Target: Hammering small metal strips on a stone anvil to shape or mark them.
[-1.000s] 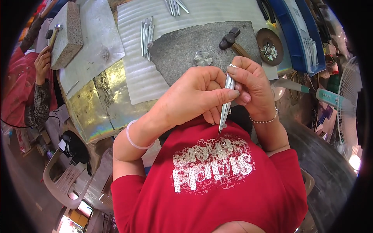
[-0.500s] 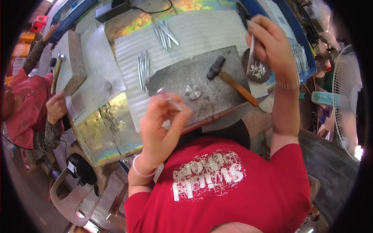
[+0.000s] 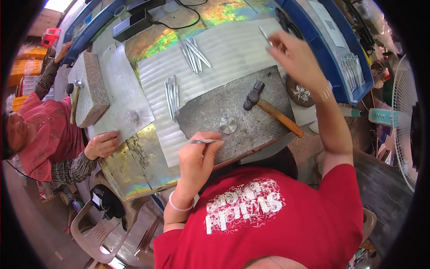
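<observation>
My left hand (image 3: 195, 158), a pale band on its wrist, pinches a short silvery metal rod (image 3: 205, 141) over the near edge of the dark stone slab (image 3: 206, 110). Just beyond it lies a round shiny metal disc (image 3: 228, 125), apart from the fingers. My right hand (image 3: 301, 62) hovers past the slab's far right corner. Its fingers are closed on a thin metal rod (image 3: 263, 32), whose pointed end sticks out to the left. A hammer (image 3: 272, 110) with a wooden handle rests on the slab's right side.
Two bundles of metal rods, a far bundle (image 3: 193, 54) and a left bundle (image 3: 171, 96), lie on white foam sheeting (image 3: 233, 42). A round bowl (image 3: 299, 93) holds small metal pieces. Blue bins (image 3: 333, 67) edge the right. At left, a co-worker's hand (image 3: 103, 144) rests near a granite block (image 3: 93, 89).
My right hand has moved from beside the bowl up and to the left with its rod. My left hand has come nearer to me, its rod now lying flatter. The view has shifted slightly.
</observation>
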`<state>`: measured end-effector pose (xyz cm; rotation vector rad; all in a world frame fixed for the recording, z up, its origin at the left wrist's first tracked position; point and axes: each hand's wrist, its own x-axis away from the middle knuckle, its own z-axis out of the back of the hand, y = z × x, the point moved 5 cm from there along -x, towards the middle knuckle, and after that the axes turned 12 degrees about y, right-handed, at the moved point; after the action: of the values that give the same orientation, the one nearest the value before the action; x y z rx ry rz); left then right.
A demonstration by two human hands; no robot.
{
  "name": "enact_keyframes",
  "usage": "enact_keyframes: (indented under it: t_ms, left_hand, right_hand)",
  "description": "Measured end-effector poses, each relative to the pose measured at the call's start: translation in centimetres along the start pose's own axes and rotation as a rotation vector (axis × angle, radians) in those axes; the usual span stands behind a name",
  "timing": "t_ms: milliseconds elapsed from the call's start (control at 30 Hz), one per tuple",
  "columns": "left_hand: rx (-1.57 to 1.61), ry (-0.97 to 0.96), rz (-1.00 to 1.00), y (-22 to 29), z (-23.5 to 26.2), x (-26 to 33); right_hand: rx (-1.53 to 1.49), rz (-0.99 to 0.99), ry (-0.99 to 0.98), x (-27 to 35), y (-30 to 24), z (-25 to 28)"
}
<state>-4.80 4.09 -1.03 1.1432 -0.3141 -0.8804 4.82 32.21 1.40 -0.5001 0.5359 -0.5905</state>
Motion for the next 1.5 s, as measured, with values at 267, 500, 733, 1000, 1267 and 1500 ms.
enact_keyframes:
  t_ms: [267, 500, 733, 1000, 1267, 1500]
  left_hand:
    - [0.37, -0.054, 0.245, -0.4, -1.6, -1.6]
    - [0.24, -0.016, 0.123, -0.3, -2.1, -1.4]
    - [0.222, -0.016, 0.074, -0.3, -2.3, -1.3]
    - [0.08, 0.031, -0.106, 0.5, -2.5, -1.7]
    - [-0.245, 0.032, -0.405, 2.9, -2.7, -1.4]
    - [-0.126, -0.092, -0.316, 3.9, -1.9, -1.9]
  right_hand:
    - [0.199, 0.105, -0.116, 11.6, -5.9, 0.9]
    - [0.343, 0.102, -0.104, 12.3, -6.6, 0.5]
    - [-0.082, -0.147, -0.105, 13.0, -5.6, 0.9]
    - [-0.371, -0.308, -0.129, 13.8, -5.9, 1.3]
    - [-0.779, -0.14, -0.132, 10.8, -10.0, 1.3]
    - [-0.611, 0.326, -0.185, 7.6, -15.0, 0.8]
